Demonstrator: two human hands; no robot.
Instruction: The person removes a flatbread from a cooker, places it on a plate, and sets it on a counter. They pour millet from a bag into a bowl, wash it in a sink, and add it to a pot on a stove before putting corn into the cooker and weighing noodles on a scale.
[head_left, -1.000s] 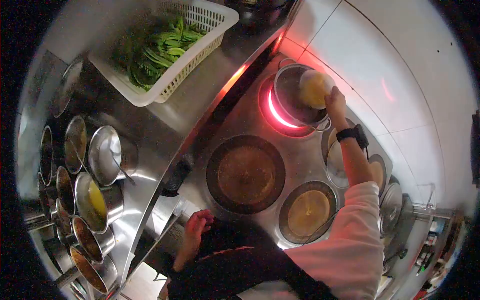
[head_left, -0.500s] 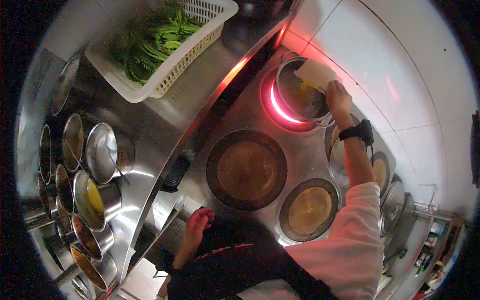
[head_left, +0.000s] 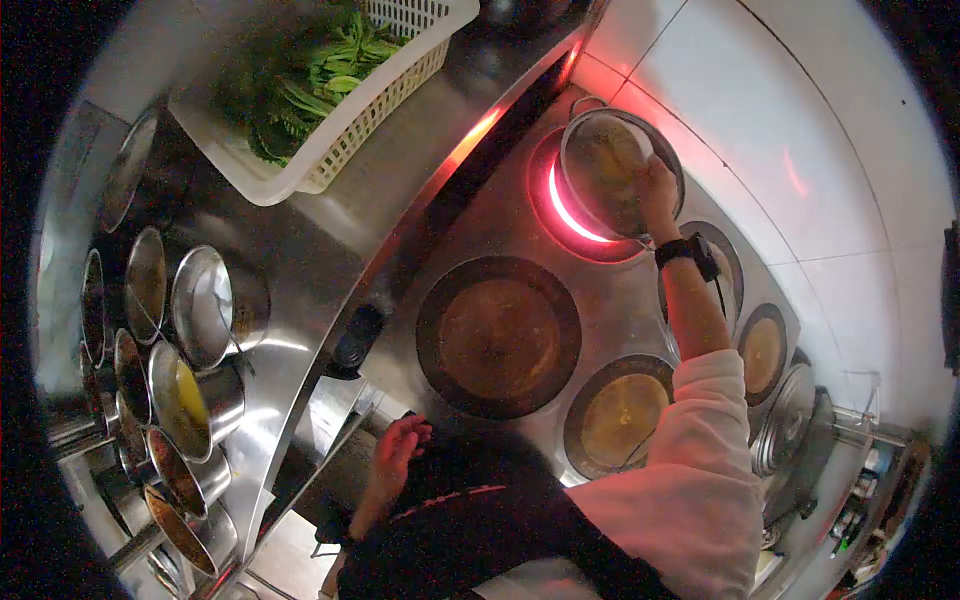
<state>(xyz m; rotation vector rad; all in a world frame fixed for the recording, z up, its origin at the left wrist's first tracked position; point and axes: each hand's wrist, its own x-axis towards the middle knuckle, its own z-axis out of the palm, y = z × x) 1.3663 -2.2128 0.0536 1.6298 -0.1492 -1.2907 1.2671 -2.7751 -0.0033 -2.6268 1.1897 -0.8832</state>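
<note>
My right hand [head_left: 655,188], with a black watch on its wrist, reaches over the near rim of a steel pot [head_left: 605,150]. The pot sits on a burner ring glowing red [head_left: 562,215] at the back of the stove. The fingers curl down into the pot, and what they grip is hidden. The white bowl from the earlier frames is not in sight. My left hand [head_left: 400,450] rests low at the stove's front edge beside my dark apron, fingers loosely bent and holding nothing.
Two wide round wells [head_left: 498,335] [head_left: 620,418] with brownish liquid lie between me and the pot. Smaller wells [head_left: 762,345] and a lidded pot [head_left: 785,415] line the right. A white basket of greens [head_left: 400,75] stands at the back left. Several steel seasoning bowls [head_left: 195,305] crowd the left shelf.
My right hand held a white bowl of yellow contents over the pot, tipped it in, and now sits at the pot's rim with the bowl out of sight. The left hand stayed put.
</note>
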